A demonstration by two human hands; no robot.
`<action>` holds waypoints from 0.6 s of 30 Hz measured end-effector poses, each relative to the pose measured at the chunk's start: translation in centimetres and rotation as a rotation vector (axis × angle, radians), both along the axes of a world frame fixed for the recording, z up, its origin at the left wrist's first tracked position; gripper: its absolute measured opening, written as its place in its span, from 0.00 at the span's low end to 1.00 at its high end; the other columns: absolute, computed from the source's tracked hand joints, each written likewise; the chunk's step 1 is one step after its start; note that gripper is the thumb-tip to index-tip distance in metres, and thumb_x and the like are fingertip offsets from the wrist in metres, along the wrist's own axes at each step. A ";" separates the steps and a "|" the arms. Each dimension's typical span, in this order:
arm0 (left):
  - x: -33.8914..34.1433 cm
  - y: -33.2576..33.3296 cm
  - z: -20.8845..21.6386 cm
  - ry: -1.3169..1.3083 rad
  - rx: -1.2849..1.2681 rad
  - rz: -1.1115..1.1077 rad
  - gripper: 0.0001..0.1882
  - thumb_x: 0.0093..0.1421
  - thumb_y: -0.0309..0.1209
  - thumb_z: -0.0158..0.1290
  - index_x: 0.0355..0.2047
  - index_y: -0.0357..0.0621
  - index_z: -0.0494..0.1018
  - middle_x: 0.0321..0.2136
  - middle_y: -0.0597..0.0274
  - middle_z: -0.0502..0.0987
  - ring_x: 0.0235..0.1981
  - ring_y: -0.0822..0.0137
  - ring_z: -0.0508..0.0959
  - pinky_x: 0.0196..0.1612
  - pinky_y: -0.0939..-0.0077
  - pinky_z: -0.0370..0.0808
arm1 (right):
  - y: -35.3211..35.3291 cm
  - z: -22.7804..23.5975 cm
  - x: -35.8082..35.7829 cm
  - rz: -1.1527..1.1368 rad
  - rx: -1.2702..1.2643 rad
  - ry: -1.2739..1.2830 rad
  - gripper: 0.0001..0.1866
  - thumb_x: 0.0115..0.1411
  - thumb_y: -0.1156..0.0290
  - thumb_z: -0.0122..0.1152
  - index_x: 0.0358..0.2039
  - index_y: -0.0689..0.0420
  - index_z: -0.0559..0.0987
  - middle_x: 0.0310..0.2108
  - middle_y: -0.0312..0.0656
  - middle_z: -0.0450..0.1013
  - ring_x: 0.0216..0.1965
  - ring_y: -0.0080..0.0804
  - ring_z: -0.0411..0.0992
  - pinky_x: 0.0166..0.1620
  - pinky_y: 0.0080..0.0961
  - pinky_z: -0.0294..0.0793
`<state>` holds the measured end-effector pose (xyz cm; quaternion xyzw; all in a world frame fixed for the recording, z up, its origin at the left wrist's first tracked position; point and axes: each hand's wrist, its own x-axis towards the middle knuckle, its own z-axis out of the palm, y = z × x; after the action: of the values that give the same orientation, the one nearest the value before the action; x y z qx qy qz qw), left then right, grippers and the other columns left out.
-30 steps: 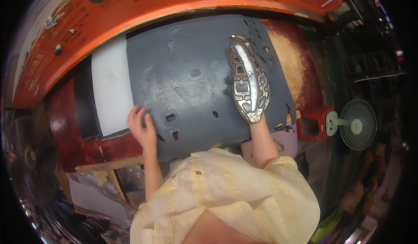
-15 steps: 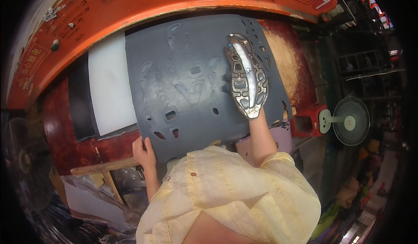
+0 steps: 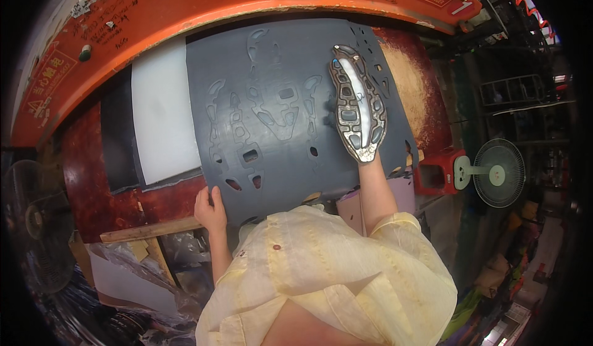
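Grey sheet (image 3: 275,176), with cut-outs and outlined shapes, laid over dark red board (image 3: 92,191); metal lattice frame (image 3: 348,104), fitted with white strip (image 3: 363,108), positioned above sheet's right part; right hand hidden behind frame, grip cannot be told; right wrist (image 3: 371,172) seen at frame's near end; left hand (image 3: 211,211) held part-open, thumb apart from fingers, just beside sheet's near left edge, well left of frame; contact with sheet cannot be confirmed.

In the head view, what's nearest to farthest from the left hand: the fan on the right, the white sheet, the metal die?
From the left hand:
1. White sheet: just ahead, slightly left.
2. Metal die: ahead, off to the right.
3. Fan: far right.
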<state>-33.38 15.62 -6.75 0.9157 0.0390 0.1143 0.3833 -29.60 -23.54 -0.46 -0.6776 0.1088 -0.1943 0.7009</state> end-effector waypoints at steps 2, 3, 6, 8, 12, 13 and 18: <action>0.0 0.0 0.0 0.003 0.004 0.003 0.12 0.61 0.38 0.52 0.34 0.41 0.75 0.28 0.55 0.76 0.29 0.55 0.76 0.32 0.65 0.71 | 0.1 0.0 0.0 0.001 0.001 -0.001 0.23 0.60 0.74 0.49 0.57 0.60 0.68 0.46 0.45 0.73 0.41 0.34 0.73 0.44 0.28 0.73; 0.0 0.0 0.0 0.005 0.002 0.006 0.12 0.61 0.38 0.52 0.34 0.41 0.75 0.28 0.55 0.76 0.29 0.55 0.76 0.32 0.65 0.71 | 0.2 0.0 0.1 0.001 0.002 0.000 0.23 0.60 0.74 0.49 0.57 0.60 0.68 0.46 0.45 0.73 0.41 0.34 0.73 0.44 0.28 0.73; 0.1 0.1 -0.1 0.002 -0.006 0.007 0.12 0.61 0.38 0.53 0.34 0.41 0.75 0.28 0.55 0.76 0.29 0.55 0.76 0.32 0.65 0.71 | 0.3 0.1 0.1 0.001 0.009 -0.005 0.23 0.60 0.74 0.49 0.57 0.61 0.68 0.46 0.45 0.73 0.41 0.34 0.73 0.44 0.27 0.72; 0.2 0.1 -0.1 0.002 -0.010 0.005 0.12 0.61 0.39 0.53 0.33 0.41 0.75 0.28 0.56 0.76 0.29 0.55 0.76 0.32 0.64 0.71 | 0.3 0.1 0.1 -0.003 0.010 -0.006 0.23 0.60 0.75 0.50 0.57 0.61 0.68 0.46 0.45 0.73 0.42 0.33 0.73 0.44 0.27 0.72; 0.1 0.0 -0.1 -0.014 -0.002 0.003 0.13 0.61 0.39 0.52 0.33 0.41 0.75 0.28 0.56 0.77 0.30 0.54 0.76 0.32 0.64 0.71 | 0.4 0.1 0.1 -0.008 0.013 -0.007 0.23 0.60 0.75 0.50 0.57 0.61 0.68 0.46 0.45 0.73 0.42 0.33 0.73 0.45 0.27 0.72; 0.1 0.0 -0.1 -0.014 -0.015 0.002 0.13 0.61 0.39 0.52 0.33 0.41 0.76 0.28 0.56 0.77 0.30 0.54 0.76 0.33 0.64 0.71 | 0.4 0.1 0.1 -0.008 0.012 -0.008 0.23 0.60 0.75 0.50 0.57 0.61 0.68 0.47 0.45 0.73 0.42 0.33 0.73 0.45 0.27 0.72; 0.2 0.0 0.0 -0.010 0.017 0.000 0.13 0.61 0.39 0.52 0.33 0.41 0.75 0.28 0.56 0.77 0.30 0.54 0.76 0.33 0.64 0.71 | 0.4 0.1 0.1 -0.014 0.015 -0.005 0.23 0.60 0.76 0.50 0.57 0.61 0.68 0.47 0.44 0.73 0.42 0.33 0.73 0.45 0.26 0.72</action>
<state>-33.20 15.60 -6.75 0.9183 0.0361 0.1194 0.3758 -29.52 -23.15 -0.40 -0.6709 0.1132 -0.2001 0.7050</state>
